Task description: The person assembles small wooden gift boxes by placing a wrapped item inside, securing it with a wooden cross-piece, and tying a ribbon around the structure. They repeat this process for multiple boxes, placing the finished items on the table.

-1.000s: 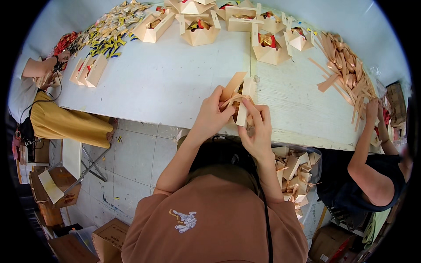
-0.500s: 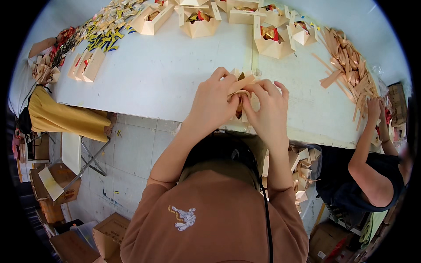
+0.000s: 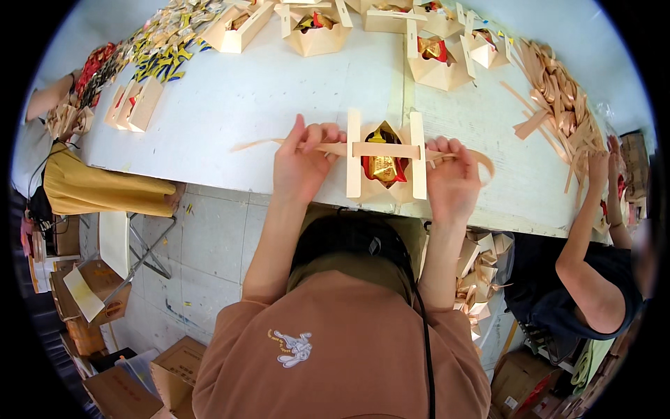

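Note:
A cream card gift box [image 3: 418, 164] stands at the table's near edge, its top gaping between two upright side flaps. Gold, red and dark wrapped sweets [image 3: 382, 167] show inside. Across the opening runs a flat peach ribbon [image 3: 385, 150], passing through both flaps. My left hand [image 3: 301, 164] pinches the ribbon just left of the box, with a loose tail trailing leftward. On the other side, my right hand [image 3: 453, 183] has its fingers curled round the ribbon, whose end loops out to the right.
Filled boxes [image 3: 317, 43] line the far side, and more boxes [image 3: 143, 105] stand at left. Small wrapped packets [image 3: 164, 59] are heaped far left, peach ribbons [image 3: 558, 105] at right. Co-workers' arms [image 3: 590, 230] reach in from both sides. A bin of boxes [image 3: 481, 269] sits below the table's edge.
My hands have moved apart from over the box to either side of it. The ribbon, earlier bunched between my fingers, now stretches across the opening, and the flaps stand farther apart.

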`<state>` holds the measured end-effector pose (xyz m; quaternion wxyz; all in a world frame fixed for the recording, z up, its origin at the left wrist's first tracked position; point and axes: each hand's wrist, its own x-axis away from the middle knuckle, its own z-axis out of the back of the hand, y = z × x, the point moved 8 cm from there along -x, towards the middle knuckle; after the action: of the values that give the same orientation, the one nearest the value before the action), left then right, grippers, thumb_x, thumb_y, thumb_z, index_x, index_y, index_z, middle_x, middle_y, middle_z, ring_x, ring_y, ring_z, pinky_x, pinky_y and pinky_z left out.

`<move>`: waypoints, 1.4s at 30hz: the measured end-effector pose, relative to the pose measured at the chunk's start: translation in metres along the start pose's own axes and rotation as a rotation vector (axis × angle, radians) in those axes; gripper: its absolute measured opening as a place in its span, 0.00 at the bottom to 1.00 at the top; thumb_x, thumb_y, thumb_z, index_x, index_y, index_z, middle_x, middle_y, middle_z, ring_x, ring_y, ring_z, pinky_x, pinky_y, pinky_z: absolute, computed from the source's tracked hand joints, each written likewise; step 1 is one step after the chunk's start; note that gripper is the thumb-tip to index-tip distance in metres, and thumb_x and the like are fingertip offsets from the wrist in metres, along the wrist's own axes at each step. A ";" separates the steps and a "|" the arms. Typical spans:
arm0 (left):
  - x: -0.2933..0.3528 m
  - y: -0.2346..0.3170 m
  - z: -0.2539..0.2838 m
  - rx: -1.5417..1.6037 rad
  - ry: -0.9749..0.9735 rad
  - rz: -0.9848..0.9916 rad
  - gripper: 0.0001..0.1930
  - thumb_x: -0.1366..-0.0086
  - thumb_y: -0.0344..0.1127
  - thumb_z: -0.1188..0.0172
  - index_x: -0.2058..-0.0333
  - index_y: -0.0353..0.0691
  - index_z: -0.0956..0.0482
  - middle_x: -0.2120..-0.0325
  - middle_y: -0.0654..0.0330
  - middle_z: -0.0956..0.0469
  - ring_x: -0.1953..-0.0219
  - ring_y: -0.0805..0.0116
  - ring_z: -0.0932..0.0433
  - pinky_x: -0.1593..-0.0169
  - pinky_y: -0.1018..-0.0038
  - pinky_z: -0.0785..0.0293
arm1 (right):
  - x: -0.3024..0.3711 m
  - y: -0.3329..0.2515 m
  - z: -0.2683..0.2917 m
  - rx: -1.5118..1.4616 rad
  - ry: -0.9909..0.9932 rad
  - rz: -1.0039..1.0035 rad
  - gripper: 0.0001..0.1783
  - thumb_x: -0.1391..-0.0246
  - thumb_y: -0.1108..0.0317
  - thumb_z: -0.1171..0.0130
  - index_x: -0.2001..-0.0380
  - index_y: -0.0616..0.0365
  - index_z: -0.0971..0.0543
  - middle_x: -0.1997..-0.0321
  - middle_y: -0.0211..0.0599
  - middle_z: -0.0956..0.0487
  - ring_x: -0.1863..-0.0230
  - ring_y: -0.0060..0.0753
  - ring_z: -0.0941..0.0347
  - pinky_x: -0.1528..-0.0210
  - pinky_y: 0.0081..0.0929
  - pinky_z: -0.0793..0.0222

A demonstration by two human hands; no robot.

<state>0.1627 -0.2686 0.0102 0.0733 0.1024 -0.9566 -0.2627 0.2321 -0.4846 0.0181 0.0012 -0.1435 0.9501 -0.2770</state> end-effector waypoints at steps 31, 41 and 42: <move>0.029 0.011 -0.073 -2.030 0.051 -0.474 0.16 0.52 0.46 0.25 0.69 0.42 0.11 0.72 0.59 0.35 0.72 0.64 0.30 0.70 0.68 0.31 | 0.033 -0.009 -0.064 1.439 -0.429 0.270 0.12 0.37 0.79 0.49 0.53 0.63 0.21 0.49 0.44 0.27 0.52 0.45 0.25 0.47 0.33 0.30; 0.029 0.007 -0.091 -2.095 0.000 -0.557 0.14 0.57 0.43 0.25 0.72 0.41 0.11 0.72 0.59 0.35 0.71 0.63 0.30 0.69 0.68 0.32 | 0.034 -0.005 -0.076 1.573 -0.472 0.283 0.20 0.44 0.79 0.47 0.46 0.59 0.28 0.49 0.45 0.23 0.54 0.51 0.26 0.49 0.35 0.29; 0.030 0.008 -0.091 -2.068 -0.007 -0.583 0.14 0.58 0.41 0.25 0.72 0.41 0.12 0.71 0.59 0.35 0.71 0.63 0.30 0.68 0.68 0.32 | 0.034 -0.004 -0.076 1.607 -0.490 0.311 0.22 0.46 0.80 0.46 0.46 0.58 0.28 0.49 0.44 0.24 0.54 0.52 0.26 0.49 0.35 0.29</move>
<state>0.1504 -0.3134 0.0947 0.0560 0.2144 -0.2093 -0.9524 0.1948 -0.4574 0.0869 0.3461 -0.0230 0.4467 -0.8247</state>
